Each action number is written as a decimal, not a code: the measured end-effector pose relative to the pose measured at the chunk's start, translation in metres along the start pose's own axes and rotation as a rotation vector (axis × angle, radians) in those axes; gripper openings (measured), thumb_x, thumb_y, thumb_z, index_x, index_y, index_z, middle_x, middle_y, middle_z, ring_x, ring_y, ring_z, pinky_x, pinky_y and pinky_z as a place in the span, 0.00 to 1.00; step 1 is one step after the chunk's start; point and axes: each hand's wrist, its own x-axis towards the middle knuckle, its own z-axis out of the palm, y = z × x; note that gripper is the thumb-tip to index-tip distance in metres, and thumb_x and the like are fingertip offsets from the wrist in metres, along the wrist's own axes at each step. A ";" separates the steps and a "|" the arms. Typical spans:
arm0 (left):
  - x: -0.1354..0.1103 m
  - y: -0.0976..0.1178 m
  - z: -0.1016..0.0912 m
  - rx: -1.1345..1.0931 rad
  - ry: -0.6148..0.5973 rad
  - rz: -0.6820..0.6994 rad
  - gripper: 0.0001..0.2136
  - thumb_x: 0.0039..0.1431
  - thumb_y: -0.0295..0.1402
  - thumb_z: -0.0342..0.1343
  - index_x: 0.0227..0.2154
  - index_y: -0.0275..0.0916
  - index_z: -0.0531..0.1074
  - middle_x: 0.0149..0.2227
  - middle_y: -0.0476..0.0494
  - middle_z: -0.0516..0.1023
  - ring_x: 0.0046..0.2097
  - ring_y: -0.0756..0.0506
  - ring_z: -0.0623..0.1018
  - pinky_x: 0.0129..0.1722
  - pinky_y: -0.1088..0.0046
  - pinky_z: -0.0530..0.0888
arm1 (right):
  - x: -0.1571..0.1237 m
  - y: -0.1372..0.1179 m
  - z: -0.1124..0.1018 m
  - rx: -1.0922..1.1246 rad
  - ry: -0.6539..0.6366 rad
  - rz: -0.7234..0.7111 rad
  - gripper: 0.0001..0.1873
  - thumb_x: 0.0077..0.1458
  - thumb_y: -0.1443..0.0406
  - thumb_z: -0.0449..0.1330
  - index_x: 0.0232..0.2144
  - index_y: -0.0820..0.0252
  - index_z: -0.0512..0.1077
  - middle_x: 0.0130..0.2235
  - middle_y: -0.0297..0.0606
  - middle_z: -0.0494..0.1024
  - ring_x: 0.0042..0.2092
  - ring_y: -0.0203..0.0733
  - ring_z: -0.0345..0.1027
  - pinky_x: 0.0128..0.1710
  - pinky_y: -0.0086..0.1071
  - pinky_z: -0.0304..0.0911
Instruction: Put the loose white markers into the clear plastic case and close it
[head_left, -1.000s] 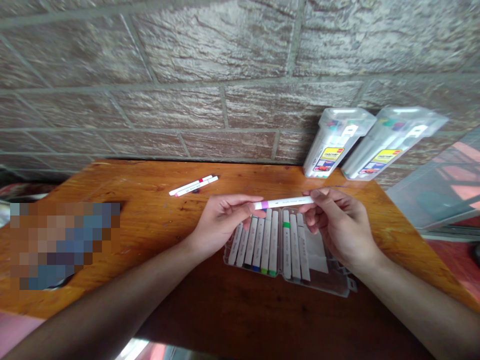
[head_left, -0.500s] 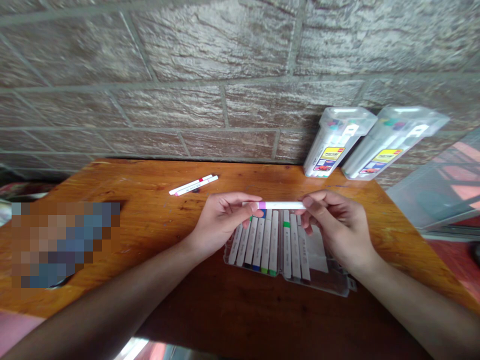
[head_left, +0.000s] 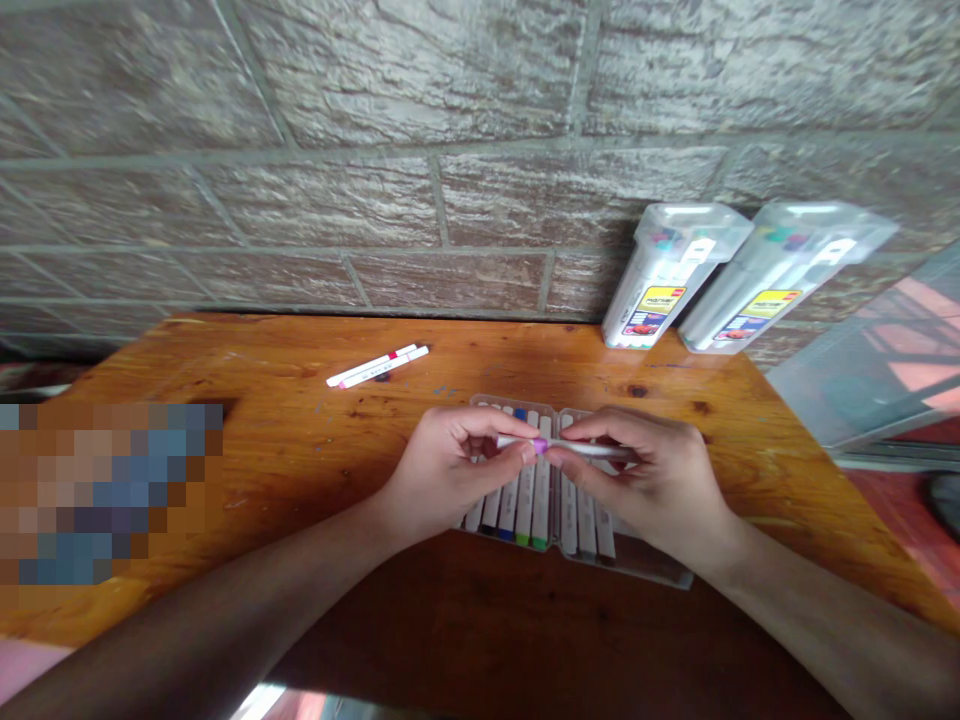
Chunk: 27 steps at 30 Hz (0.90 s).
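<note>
A white marker (head_left: 589,450) with a purple band lies sideways between my two hands. My left hand (head_left: 457,460) pinches its left end, fingertips close to the purple band. My right hand (head_left: 652,470) grips the body just right of the band, with the fingers closed round it. Beneath both hands lies an open clear plastic case (head_left: 556,500), with white markers (head_left: 525,500) lined up in both halves. Some of these show blue or green ends. My hands hide parts of the case and its markers.
Two white markers (head_left: 382,367), one with a red band, lie together at the back left of the wooden table (head_left: 247,370). Two clear marker boxes (head_left: 652,285) stand upright against the brick wall (head_left: 495,200). A blurred-out patch (head_left: 112,490) covers something at the left.
The marker has come lower and nearer. My right hand has slid from its far right end leftward to beside the purple band, so my hands are closer together. The view has shifted slightly.
</note>
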 end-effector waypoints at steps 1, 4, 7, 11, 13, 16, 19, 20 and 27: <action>-0.001 0.000 0.000 0.026 -0.005 0.001 0.06 0.59 0.32 0.69 0.37 0.35 0.86 0.29 0.43 0.85 0.26 0.53 0.75 0.26 0.80 0.70 | 0.000 -0.001 0.000 -0.012 0.004 -0.016 0.05 0.58 0.64 0.74 0.35 0.57 0.81 0.30 0.34 0.84 0.27 0.36 0.76 0.28 0.29 0.68; -0.004 -0.001 -0.001 0.102 -0.024 0.005 0.07 0.61 0.33 0.68 0.38 0.35 0.86 0.32 0.41 0.87 0.29 0.51 0.77 0.29 0.78 0.72 | 0.001 -0.004 0.000 -0.038 0.014 -0.050 0.07 0.57 0.64 0.74 0.33 0.57 0.79 0.28 0.32 0.82 0.25 0.35 0.74 0.27 0.29 0.67; -0.004 0.000 -0.002 0.165 -0.039 0.020 0.08 0.62 0.34 0.66 0.39 0.35 0.86 0.33 0.40 0.87 0.30 0.49 0.79 0.30 0.76 0.73 | 0.001 -0.004 0.000 -0.051 0.023 -0.055 0.09 0.56 0.65 0.76 0.32 0.57 0.79 0.27 0.32 0.82 0.25 0.35 0.74 0.27 0.29 0.66; -0.004 0.000 -0.003 0.220 -0.062 0.061 0.08 0.63 0.33 0.64 0.39 0.35 0.86 0.34 0.41 0.87 0.30 0.49 0.79 0.30 0.76 0.73 | 0.000 -0.003 0.001 -0.062 0.018 -0.037 0.09 0.55 0.64 0.76 0.31 0.58 0.79 0.27 0.32 0.82 0.25 0.35 0.74 0.27 0.29 0.64; -0.004 0.000 -0.004 0.236 -0.068 0.081 0.08 0.64 0.33 0.64 0.39 0.34 0.86 0.33 0.41 0.87 0.30 0.50 0.78 0.30 0.77 0.73 | -0.001 -0.003 0.002 -0.075 0.003 -0.020 0.09 0.56 0.63 0.76 0.31 0.58 0.79 0.26 0.32 0.81 0.25 0.35 0.73 0.27 0.29 0.64; -0.005 -0.001 -0.003 0.247 -0.073 0.094 0.08 0.64 0.32 0.64 0.40 0.35 0.85 0.33 0.42 0.86 0.31 0.50 0.78 0.31 0.77 0.72 | -0.002 -0.004 0.001 -0.073 -0.023 0.001 0.09 0.57 0.62 0.75 0.30 0.59 0.80 0.26 0.32 0.81 0.25 0.35 0.73 0.27 0.30 0.63; -0.005 -0.001 -0.002 0.245 -0.063 0.095 0.07 0.63 0.32 0.64 0.39 0.35 0.84 0.34 0.42 0.86 0.31 0.50 0.79 0.31 0.77 0.73 | -0.003 -0.003 0.001 -0.063 -0.042 0.008 0.09 0.58 0.61 0.74 0.31 0.58 0.80 0.26 0.33 0.80 0.25 0.35 0.72 0.27 0.29 0.63; -0.005 -0.001 -0.002 0.246 -0.059 0.091 0.07 0.63 0.32 0.64 0.39 0.35 0.84 0.33 0.42 0.86 0.31 0.50 0.79 0.31 0.77 0.73 | -0.003 -0.003 0.001 -0.062 -0.048 0.012 0.09 0.58 0.61 0.74 0.31 0.58 0.80 0.26 0.33 0.80 0.25 0.35 0.72 0.27 0.29 0.63; -0.005 -0.003 -0.003 0.240 -0.060 0.103 0.05 0.62 0.31 0.65 0.38 0.36 0.84 0.34 0.42 0.86 0.33 0.49 0.80 0.33 0.76 0.74 | 0.001 -0.004 0.001 -0.043 -0.057 0.006 0.07 0.58 0.63 0.73 0.31 0.58 0.80 0.26 0.33 0.80 0.25 0.35 0.72 0.26 0.29 0.63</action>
